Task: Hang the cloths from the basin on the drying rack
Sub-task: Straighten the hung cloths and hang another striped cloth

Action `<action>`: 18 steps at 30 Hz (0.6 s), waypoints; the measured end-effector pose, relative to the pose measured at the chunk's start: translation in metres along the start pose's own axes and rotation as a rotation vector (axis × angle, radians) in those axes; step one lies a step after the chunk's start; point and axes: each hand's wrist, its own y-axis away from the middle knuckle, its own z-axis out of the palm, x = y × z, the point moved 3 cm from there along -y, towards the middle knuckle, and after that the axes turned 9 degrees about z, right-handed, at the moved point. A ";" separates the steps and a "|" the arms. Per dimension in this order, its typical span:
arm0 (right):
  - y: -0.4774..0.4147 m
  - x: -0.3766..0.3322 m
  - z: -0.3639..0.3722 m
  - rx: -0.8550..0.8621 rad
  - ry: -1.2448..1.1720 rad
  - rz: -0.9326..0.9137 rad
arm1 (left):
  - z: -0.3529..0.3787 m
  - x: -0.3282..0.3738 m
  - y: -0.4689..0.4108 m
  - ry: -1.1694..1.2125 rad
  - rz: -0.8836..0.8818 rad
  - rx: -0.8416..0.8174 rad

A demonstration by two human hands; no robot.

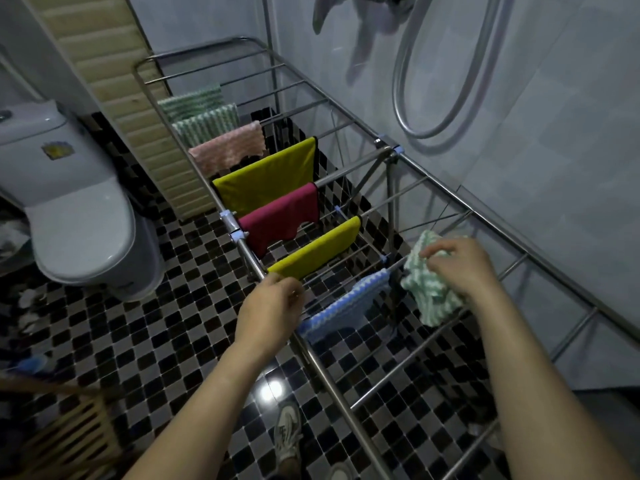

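Striped cloth in right hand

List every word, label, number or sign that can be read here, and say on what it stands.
No text can be read.
Sticker on the toilet cistern: too blurred to read.
Dark marks on the sneaker: too blurred to read.

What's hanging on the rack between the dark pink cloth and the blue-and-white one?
In the head view, one yellow cloth hangs between the dark pink cloth and the blue-and-white cloth.
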 end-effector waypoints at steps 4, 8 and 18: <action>0.008 0.014 0.027 -0.274 0.070 0.094 | 0.002 0.007 0.011 -0.008 0.089 -0.207; 0.015 0.008 0.047 -0.382 0.035 0.123 | 0.004 0.010 0.014 -0.039 0.130 -0.190; 0.011 0.003 0.042 -0.264 -0.093 0.075 | 0.008 0.005 0.015 0.059 0.112 -0.091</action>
